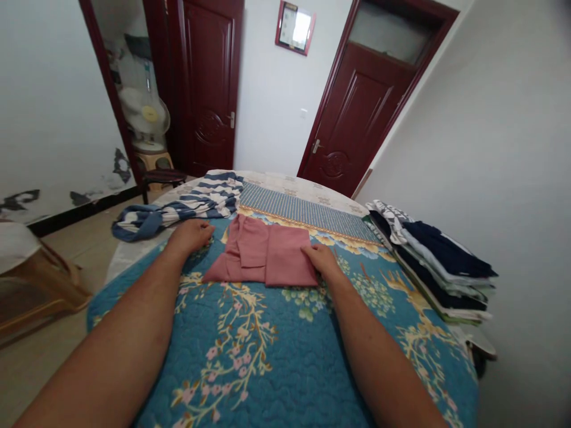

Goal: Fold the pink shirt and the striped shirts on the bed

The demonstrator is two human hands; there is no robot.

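Note:
A dusty-pink garment (291, 254), partly folded, lies on the teal floral quilted cover (259, 380). Its right half makes a neat rectangle, while the left part spreads to a slanted corner with creased layers on top. At the right edge, my right hand (322, 260) pinches the fabric between thumb and fingers. My left hand (195, 234) is held just left of the garment, apart from it, its fingers curled in and no cloth visible in them. Beyond that hand lies a crumpled blue-and-white striped garment (200, 199).
A stack of folded clothes (439, 267) stands at the right edge by the wall. A blue striped band (303, 211) crosses the far part of the cover. Stools (40, 279) stand on the floor at left, and a fan (145, 113) is behind the doorway.

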